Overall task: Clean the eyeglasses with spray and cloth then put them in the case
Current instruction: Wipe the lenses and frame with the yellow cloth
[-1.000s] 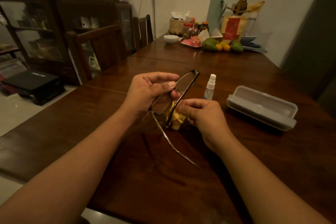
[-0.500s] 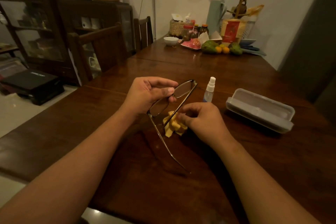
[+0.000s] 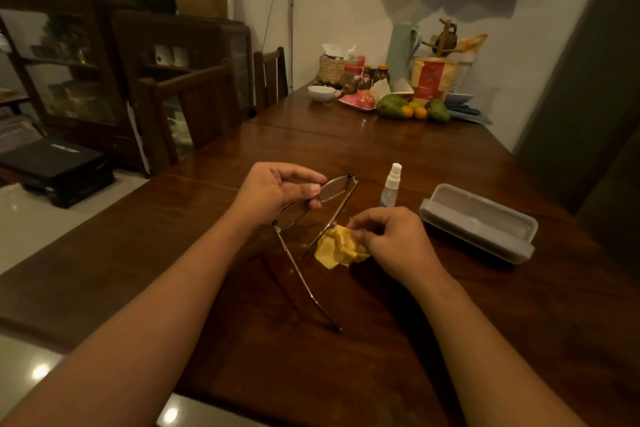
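Both busy | left hand pinches eyeglasses | right hand pinches cloth on counter | wiping step, apparently; next: cloth must meet eyeglasses.

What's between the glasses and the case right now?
Head view: between glasses and case, the spray bottle stands; nearer, the right hand pinches the yellow cloth.

The black box bears white lettering too blurred to read.

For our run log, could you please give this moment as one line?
left hand grips eyeglasses; right hand pinches cloth; case open
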